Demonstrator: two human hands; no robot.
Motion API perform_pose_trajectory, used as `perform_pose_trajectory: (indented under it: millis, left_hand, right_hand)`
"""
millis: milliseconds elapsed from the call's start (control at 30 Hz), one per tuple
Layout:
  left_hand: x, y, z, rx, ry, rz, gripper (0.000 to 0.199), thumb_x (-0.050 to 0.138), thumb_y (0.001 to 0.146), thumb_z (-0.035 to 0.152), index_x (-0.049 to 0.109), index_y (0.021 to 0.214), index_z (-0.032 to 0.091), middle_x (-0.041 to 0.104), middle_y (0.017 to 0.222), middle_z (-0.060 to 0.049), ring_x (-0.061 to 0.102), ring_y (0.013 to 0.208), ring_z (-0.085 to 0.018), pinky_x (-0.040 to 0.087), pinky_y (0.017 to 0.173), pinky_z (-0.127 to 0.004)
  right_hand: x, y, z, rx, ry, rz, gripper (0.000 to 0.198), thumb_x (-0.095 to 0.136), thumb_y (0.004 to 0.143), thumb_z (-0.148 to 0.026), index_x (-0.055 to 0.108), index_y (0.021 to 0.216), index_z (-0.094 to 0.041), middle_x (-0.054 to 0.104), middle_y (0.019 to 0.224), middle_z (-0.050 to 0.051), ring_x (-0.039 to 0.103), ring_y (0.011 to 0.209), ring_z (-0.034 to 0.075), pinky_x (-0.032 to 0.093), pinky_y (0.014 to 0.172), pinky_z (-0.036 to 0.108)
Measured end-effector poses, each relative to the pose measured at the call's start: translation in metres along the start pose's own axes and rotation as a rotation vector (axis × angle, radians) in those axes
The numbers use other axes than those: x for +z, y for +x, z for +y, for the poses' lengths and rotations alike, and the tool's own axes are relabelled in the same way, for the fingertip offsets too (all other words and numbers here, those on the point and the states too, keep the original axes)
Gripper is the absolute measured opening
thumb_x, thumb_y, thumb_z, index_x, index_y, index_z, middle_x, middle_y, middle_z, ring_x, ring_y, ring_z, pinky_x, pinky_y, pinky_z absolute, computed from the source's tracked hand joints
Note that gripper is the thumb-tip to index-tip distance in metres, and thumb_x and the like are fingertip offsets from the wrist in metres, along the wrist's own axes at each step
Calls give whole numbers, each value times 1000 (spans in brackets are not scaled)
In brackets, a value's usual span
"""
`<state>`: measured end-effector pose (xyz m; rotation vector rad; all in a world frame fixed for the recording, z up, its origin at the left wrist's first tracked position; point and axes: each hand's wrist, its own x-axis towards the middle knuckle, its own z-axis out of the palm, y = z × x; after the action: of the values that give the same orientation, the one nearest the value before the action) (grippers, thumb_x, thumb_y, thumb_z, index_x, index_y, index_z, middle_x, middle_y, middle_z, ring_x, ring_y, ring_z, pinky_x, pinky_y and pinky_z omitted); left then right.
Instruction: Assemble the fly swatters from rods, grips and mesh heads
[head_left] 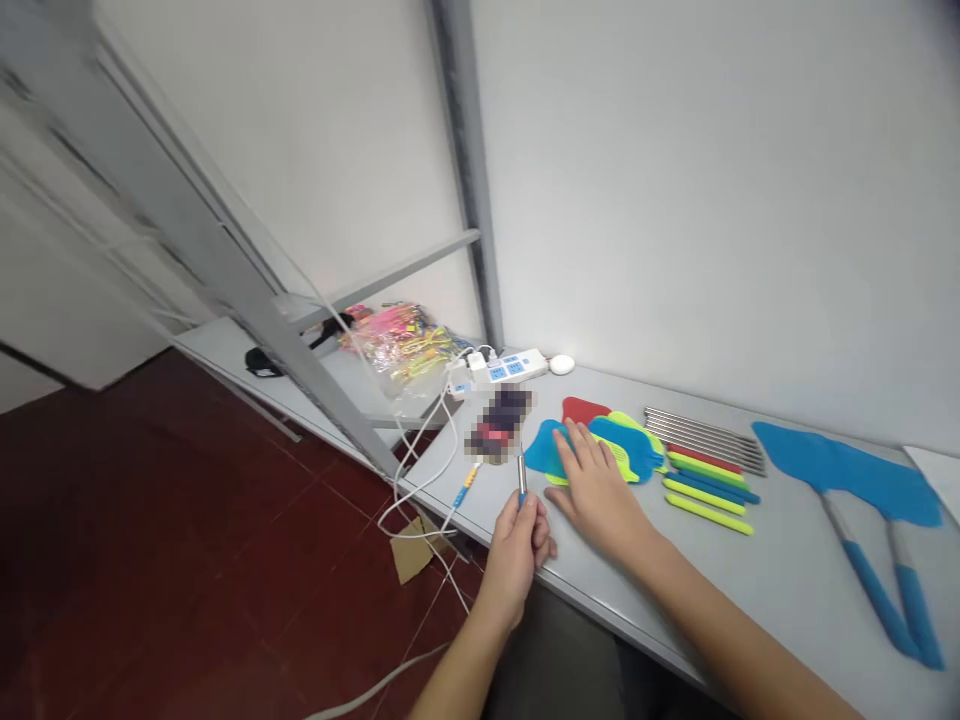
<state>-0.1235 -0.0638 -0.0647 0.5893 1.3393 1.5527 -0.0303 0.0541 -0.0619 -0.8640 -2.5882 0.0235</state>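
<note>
Near the table's front edge, my left hand (517, 545) is closed round the blue handle (523, 499) of a thin metal rod (522, 468), which points away from me. To its right my right hand (596, 490) lies with fingers stretched over flat plastic fly swatter heads, touching a blue head (541, 452). Beside it in the pile are a red head (581, 410), another blue head (641, 452) and yellow-green ones, partly hidden by the hand. Right of the pile are several coloured handles (709, 513) and a row of metal rods (705, 440).
Two blue fly swatters (847, 460) lie at the right. Behind my left hand are a pixelated phone-like item (499, 425), a power strip (517, 367) with white cables, and a round white object (561, 365). A bag of colourful items (409, 345) lies beyond a metal post (300, 370).
</note>
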Motion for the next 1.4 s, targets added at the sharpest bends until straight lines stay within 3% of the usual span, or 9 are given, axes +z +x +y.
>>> perform_pose_trajectory:
  millis: [167,300,533,800,900,1033,1100,1200,1400]
  left_hand:
    - [-10,-1,-6,-13,-230,3,33,50,93,50,50,84,19,37,54,10,30,42,-4,45,65,-27]
    - [-12,1,-6,-3,-281,-18,36,50,93,48,48,75,18,39,55,9,32,42,-4,47,69,-29]
    - [-13,2,-2,-1,-258,-71,40,48,94,49,44,68,18,40,56,8,32,43,-4,48,71,-30]
    - [-10,2,1,-12,-77,-104,40,47,95,50,44,71,18,40,58,7,38,49,-6,45,74,-27]
    - [3,1,-1,-30,4,-172,41,45,95,52,42,71,19,39,59,7,40,53,-7,42,68,-24]
    - [44,1,-9,-111,110,-473,42,40,95,54,43,73,19,36,58,7,29,48,-7,33,56,-22]
    - [71,1,-13,-119,273,-618,41,39,95,53,48,76,18,39,59,6,34,51,-8,31,54,-22]
    - [106,3,-14,12,580,-717,39,40,95,51,56,79,19,49,64,3,46,61,-12,33,58,-23]
    - [132,7,-14,276,864,-771,37,38,97,45,47,70,20,50,67,2,48,66,-15,33,63,-24]
  right_hand:
    - [32,15,-17,56,-155,-43,78,52,90,-45,26,150,-2,25,155,24,23,143,37,27,110,55]
    - [33,5,-11,75,-225,-80,65,44,95,-46,43,142,-2,39,147,25,34,137,40,26,108,62]
    - [14,-30,8,-144,-286,-27,36,43,96,-23,64,121,-9,59,130,22,54,121,37,33,105,63]
    - [-44,-64,59,-418,63,194,42,40,93,-7,53,132,-17,66,122,12,58,118,24,46,103,48]
    - [-73,-69,84,-138,167,440,29,49,92,-15,59,119,-23,70,106,8,65,100,22,53,88,41]
    - [-96,-89,99,627,434,875,16,60,88,-32,58,100,-22,62,85,3,61,76,17,51,68,31]
    - [-97,-108,100,867,700,944,23,63,85,-40,55,97,-22,57,79,-1,58,69,15,49,63,28]
    - [-89,-143,99,1011,904,951,25,58,86,-46,51,94,-23,58,76,-2,58,66,15,47,58,27]
    - [-77,-192,93,1137,770,1070,28,42,90,-48,54,97,-24,62,76,2,60,65,20,47,52,31]
